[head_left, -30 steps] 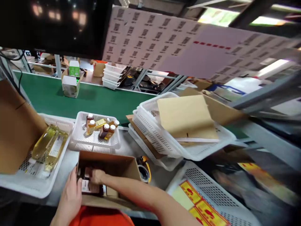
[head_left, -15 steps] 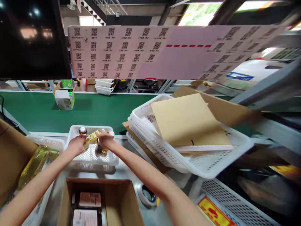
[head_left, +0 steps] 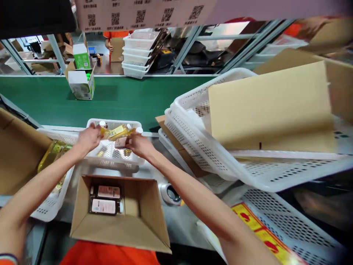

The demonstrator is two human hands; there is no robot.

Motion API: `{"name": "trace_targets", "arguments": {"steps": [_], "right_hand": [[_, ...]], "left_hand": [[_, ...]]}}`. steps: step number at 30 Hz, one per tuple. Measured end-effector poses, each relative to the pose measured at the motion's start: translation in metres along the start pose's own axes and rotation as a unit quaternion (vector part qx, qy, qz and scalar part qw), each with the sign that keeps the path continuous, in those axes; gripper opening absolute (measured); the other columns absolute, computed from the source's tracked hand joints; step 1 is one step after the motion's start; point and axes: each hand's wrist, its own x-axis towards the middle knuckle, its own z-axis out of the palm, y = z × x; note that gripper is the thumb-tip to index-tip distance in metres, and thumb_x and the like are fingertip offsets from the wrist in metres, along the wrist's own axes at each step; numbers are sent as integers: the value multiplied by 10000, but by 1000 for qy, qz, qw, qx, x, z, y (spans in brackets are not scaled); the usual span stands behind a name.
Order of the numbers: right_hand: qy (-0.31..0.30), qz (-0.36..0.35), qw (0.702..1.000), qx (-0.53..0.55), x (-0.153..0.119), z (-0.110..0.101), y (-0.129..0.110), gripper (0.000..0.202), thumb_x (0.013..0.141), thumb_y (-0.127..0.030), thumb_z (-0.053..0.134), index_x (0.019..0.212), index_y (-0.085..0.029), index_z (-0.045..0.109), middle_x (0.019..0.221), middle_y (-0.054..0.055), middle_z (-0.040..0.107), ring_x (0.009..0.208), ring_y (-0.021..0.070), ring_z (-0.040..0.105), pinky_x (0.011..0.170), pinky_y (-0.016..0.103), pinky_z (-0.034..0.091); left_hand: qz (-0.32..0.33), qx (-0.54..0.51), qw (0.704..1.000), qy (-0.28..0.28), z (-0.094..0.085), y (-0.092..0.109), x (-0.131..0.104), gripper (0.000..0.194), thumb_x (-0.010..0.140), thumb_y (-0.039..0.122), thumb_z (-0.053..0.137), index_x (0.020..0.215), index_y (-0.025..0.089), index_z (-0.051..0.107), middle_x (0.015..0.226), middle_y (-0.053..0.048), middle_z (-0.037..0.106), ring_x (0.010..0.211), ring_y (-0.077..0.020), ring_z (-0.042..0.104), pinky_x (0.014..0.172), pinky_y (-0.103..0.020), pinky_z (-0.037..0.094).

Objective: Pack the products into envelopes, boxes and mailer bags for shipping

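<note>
Reaching over the small tray [head_left: 121,159], both hands work among the bottles. Left hand [head_left: 88,138]: fingers closed on a bottle [head_left: 102,129] at the tray's far left. Right hand [head_left: 140,144]: fingers curled around a yellow bottle [head_left: 119,133], lifted clear of the tray floor. More bottles lie loose in the tray. Open box [head_left: 121,213] sits just in front on the desk [head_left: 176,217], two dark bottles [head_left: 106,198] flat inside. Green conveyor [head_left: 124,99] runs behind.
</note>
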Motion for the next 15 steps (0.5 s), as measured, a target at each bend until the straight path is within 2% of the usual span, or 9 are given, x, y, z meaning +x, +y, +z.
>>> {"name": "trace_targets", "arguments": {"steps": [1,3,4,6,8,10,12,15], "right_hand": [[32,0,999,19,-19,-13,7,226,906,-275,719,1079,-130,702,1087,147,755,926,248,709,816,335,541],[135,14,984,114,-68,-38,20,300,881,-417,759,1075,-195,702,958,80,751,817,227,685,751,348,554],[177,36,968,177,-95,-48,25,355,851,-494,782,1059,-218,701,885,53,741,745,216,666,694,348,554],[218,76,922,311,-144,-58,31,473,761,-602,839,1027,-239,692,827,33,733,682,207,658,626,348,562],[203,103,875,427,-182,-59,28,570,665,-632,905,1005,-239,672,880,47,756,715,219,701,647,368,605],[150,115,844,501,-205,-51,18,617,600,-617,952,977,-235,649,941,61,775,757,233,740,693,393,644],[85,115,840,523,-218,-39,4,605,600,-601,955,959,-235,634,961,61,780,750,230,752,695,395,655],[10,84,871,485,-223,-18,-20,503,686,-564,890,961,-236,627,910,35,772,713,213,743,677,375,642]], "left_hand": [[-15,4,999,32,-23,-6,-26,320,1036,356,537,1251,151,654,1150,-73,664,862,-182,677,821,-332,558],[-5,-54,991,119,-62,-18,-88,342,990,437,599,1253,223,646,1023,-26,649,796,-182,643,801,-343,567],[-7,-92,984,150,-74,-24,-121,353,971,500,608,1230,264,648,984,-11,645,750,-177,623,766,-340,572],[-40,-177,974,132,-79,-29,-178,371,958,571,592,1200,297,654,959,-14,654,742,-190,630,664,-317,560],[-42,-239,969,50,-61,-24,-216,340,963,543,571,1178,298,668,996,-29,680,781,-201,654,664,-312,570],[-12,-251,967,-51,-28,-12,-233,279,967,450,562,1161,285,677,1054,-43,694,867,-213,680,768,-324,594],[15,-207,968,-141,8,2,-233,250,965,347,547,1156,249,673,1118,-69,696,969,-234,700,895,-357,591],[22,-115,966,-232,53,14,-221,323,942,223,544,1238,162,658,1229,-154,690,1032,-276,730,948,-400,587]]}}
